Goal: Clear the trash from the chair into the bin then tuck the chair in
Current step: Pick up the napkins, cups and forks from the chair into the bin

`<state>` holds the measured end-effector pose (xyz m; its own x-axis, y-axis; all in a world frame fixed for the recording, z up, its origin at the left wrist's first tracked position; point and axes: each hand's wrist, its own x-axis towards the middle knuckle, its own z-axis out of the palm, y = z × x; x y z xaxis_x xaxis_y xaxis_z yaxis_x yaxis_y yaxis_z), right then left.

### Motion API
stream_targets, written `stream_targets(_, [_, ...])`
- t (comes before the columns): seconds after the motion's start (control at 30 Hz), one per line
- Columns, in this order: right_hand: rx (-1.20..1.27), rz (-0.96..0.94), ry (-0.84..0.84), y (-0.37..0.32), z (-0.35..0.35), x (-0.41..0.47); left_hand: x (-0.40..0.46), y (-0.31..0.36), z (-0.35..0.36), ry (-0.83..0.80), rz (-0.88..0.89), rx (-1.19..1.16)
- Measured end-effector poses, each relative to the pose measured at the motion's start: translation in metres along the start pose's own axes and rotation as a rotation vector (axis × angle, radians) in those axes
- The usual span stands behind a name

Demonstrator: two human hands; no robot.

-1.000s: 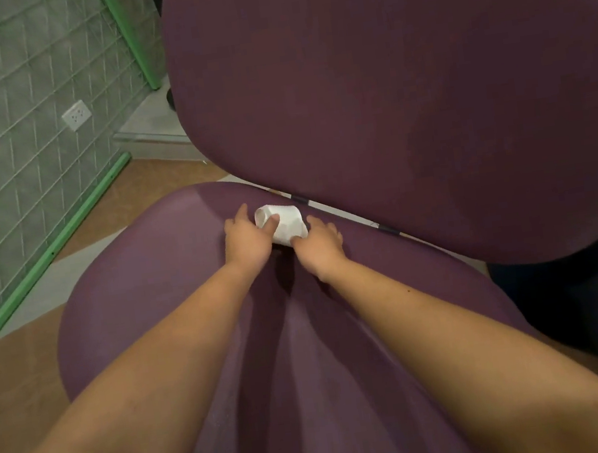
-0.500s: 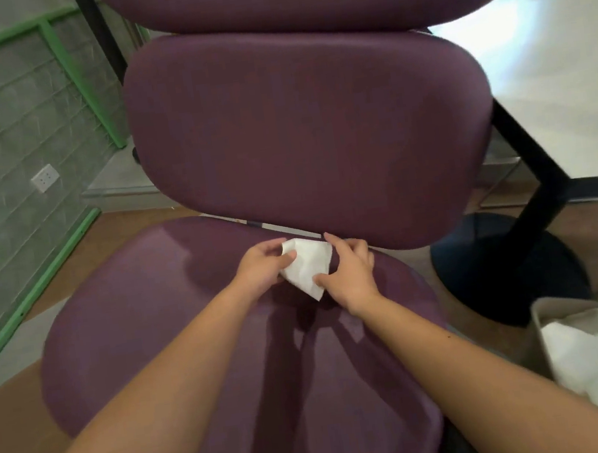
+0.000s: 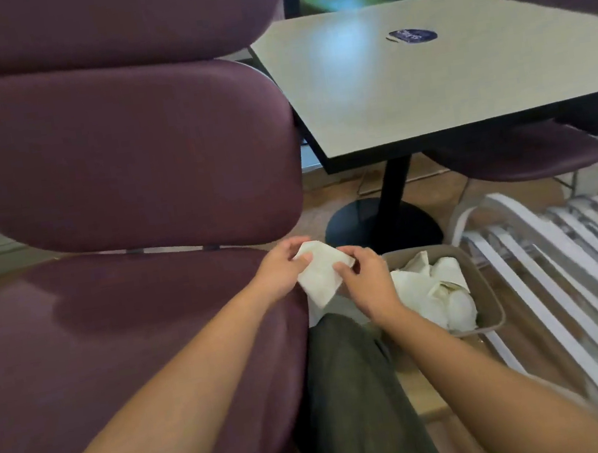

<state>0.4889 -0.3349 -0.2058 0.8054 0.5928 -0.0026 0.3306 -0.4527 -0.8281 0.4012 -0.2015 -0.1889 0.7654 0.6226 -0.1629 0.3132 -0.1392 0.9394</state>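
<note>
Left hand (image 3: pixel 280 268) and right hand (image 3: pixel 367 280) both pinching white napkin (image 3: pixel 321 274), held just past chair (image 3: pixel 120 326) seat's right edge. Bin (image 3: pixel 489 300) rim directly right of right hand, already holding crumpled paper.

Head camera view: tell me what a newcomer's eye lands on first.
Both hands, left hand and right hand, pinch a white napkin at centre, just off the right edge of the maroon chair. Right of them on the floor sits a tan bin holding crumpled white paper, with a pale square table standing behind.
</note>
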Motion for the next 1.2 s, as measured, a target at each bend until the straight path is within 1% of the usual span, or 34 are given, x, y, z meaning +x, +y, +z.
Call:
stream_targets(0.1, [-0.044,0.032,0.119,0.027,-0.034,-0.003,0.001,0.014,0.046,-0.074,-0.03,0.005])
stream_targets(0.17, [-0.171,0.014,0.206,0.044,-0.055,-0.007,0.002,0.018,0.074,-0.098,-0.022,0.023])
stream_targets(0.2, [-0.252,-0.01,0.221,0.052,-0.065,-0.008,0.002,0.02,0.086,-0.109,-0.012,0.043])
stream_targets(0.27, [-0.382,-0.071,0.155,0.063,-0.082,-0.008,0.003,0.022,0.104,-0.142,-0.001,0.087])
stream_targets(0.3, [-0.383,-0.075,0.104,0.07,-0.091,-0.006,0.005,0.022,0.114,-0.16,-0.006,0.101])
stream_targets(0.37, [-0.286,-0.031,0.03,0.079,-0.105,0.0,0.01,0.02,0.13,-0.184,-0.023,0.115])
stream_targets(0.43, [-0.25,0.021,0.011,0.091,-0.118,0.007,0.014,0.019,0.147,-0.212,-0.041,0.138])
stream_targets(0.53, [-0.397,0.057,-0.077,0.102,-0.136,0.019,0.018,0.016,0.168,-0.228,-0.045,0.214])
stream_targets(0.67, [-0.628,-0.023,-0.225,0.117,-0.153,0.033,0.021,0.008,0.193,-0.281,-0.035,0.355])
stream_targets(0.73, [-0.716,-0.004,-0.313,0.124,-0.153,0.037,0.023,0.002,0.198,-0.316,-0.042,0.391])
stream_targets(0.8, [-0.832,-0.013,-0.363,0.131,-0.149,0.038,0.024,-0.002,0.2,-0.331,-0.048,0.398])
stream_targets(0.87, [-0.94,-0.052,-0.361,0.136,-0.144,0.035,0.027,-0.007,0.199,-0.313,-0.043,0.396])
stream_targets(0.93, [-0.96,-0.041,-0.343,0.142,-0.139,0.03,0.028,-0.01,0.197,-0.284,-0.034,0.411])
stream_targets(1.07, [-0.843,0.077,-0.351,0.15,-0.136,0.02,0.03,-0.013,0.191,-0.264,-0.033,0.428])
stream_targets(1.2, [-0.818,0.087,-0.273,0.142,-0.139,0.02,0.029,-0.01,0.182,-0.242,-0.04,0.414])
